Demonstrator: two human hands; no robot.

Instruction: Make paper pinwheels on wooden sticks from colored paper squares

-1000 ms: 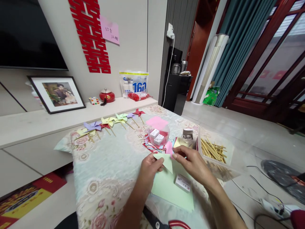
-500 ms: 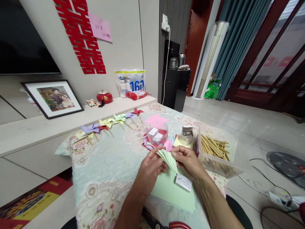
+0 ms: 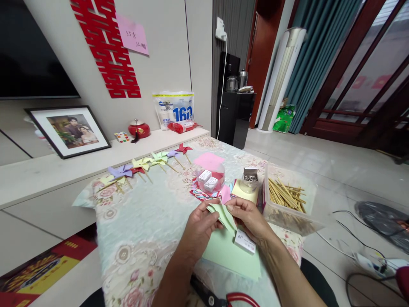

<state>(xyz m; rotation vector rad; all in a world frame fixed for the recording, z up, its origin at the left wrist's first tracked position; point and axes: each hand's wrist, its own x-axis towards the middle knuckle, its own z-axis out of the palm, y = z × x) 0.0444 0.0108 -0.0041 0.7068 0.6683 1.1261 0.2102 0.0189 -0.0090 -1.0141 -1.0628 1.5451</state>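
We hold a folded green paper (image 3: 226, 220) pinched between both hands.
Our left hand (image 3: 201, 222) and right hand (image 3: 248, 216) each grip one side, probably to align its layers; just below the grip, a white box (image 3: 245, 243) sits on green sheets (image 3: 231, 261), perhaps weighting them. Right of the grip stands a tub (image 3: 289, 221) of sticks (image 3: 283, 194); left of it spreads a floral tablecloth (image 3: 140, 217), with pinwheels (image 3: 141, 163) towards the pale cabinet (image 3: 67, 169) beyond.
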